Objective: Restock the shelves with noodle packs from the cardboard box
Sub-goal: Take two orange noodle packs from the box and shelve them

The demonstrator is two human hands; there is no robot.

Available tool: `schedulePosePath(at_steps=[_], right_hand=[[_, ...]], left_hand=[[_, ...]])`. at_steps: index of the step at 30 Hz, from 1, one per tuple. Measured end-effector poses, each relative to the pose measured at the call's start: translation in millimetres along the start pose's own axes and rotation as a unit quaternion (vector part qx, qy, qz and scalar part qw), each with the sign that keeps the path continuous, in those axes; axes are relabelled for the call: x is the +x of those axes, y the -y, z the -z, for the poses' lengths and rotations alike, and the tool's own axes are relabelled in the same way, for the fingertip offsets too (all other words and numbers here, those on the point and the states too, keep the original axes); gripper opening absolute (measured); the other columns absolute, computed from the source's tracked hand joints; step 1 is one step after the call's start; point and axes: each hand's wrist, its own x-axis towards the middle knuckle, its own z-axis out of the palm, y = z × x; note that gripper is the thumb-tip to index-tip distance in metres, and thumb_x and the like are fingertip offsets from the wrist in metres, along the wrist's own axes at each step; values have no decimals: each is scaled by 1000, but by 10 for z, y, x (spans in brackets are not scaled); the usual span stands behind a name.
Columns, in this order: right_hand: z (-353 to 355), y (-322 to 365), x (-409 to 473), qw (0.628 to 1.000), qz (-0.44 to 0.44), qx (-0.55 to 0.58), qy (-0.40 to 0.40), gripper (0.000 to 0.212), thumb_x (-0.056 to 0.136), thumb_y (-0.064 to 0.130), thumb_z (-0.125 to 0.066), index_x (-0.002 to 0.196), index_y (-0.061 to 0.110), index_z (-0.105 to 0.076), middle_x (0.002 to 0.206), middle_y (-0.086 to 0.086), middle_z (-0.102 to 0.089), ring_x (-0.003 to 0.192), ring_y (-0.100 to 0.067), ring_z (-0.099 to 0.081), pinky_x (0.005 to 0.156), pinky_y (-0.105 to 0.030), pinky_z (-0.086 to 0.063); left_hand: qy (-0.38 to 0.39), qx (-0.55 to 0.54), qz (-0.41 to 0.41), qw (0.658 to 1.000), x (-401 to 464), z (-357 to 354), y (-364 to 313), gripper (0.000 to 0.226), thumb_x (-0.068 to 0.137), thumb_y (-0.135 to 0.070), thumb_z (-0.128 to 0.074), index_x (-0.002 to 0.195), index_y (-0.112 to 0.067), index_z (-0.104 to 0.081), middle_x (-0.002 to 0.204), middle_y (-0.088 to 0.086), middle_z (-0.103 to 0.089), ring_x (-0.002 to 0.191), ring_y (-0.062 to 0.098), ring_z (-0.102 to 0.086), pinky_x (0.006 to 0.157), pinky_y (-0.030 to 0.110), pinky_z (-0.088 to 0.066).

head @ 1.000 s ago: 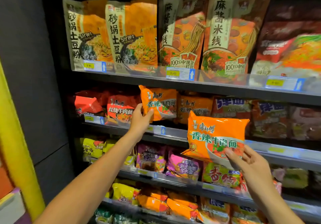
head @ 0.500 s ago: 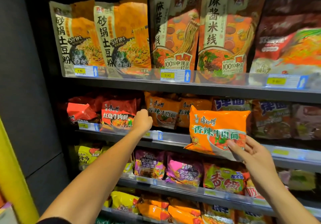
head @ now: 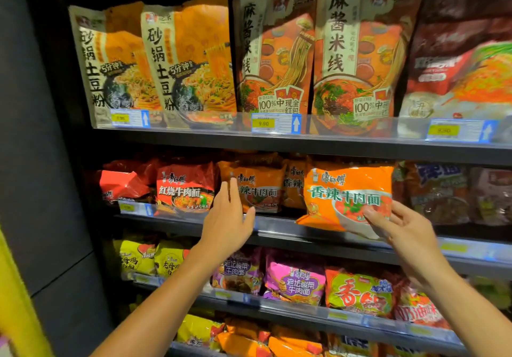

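Orange noodle pack (head: 347, 193) pinched by right hand (head: 401, 234) at frame ctr-right; left hand (head: 225, 218) open, fingers touching shelved orange pack (head: 256, 189).

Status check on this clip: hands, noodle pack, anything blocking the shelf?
Left hand open, fingers against shelved orange pack. Right hand pinching orange noodle pack at its lower corner, in front of second shelf. Slot already crowded with packs.

Packed noodle packs (head: 257, 187) fill the second shelf (head: 277, 229); dark headroom remains above them beneath the upper shelf (head: 304, 146).
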Motion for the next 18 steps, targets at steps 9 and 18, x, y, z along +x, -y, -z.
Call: schedulePosePath(at_steps=[9,18], right_hand=[[-365,-36,557,996,-45,-80,-14,28,86,21,-77,84,8,-53,59,0,-54,59,-13,-50,67,-32,-41],[-613,-39,910,909,-101,-401,42,34,95,14,-57,64,6,-46,69,-7,-50,69,-25,-50,55,-32,-36]], left_hand=[[32,130,-125,983,-137,-219,66,67,100,-61,-21,158,-30,-11,166,-3,-4,153,25,5,124,46,-2],[127,186,-86,970,107,-172,-91,92,75,-73,14,157,-35,-4,166,3,-8,150,41,-5,122,52,-1]])
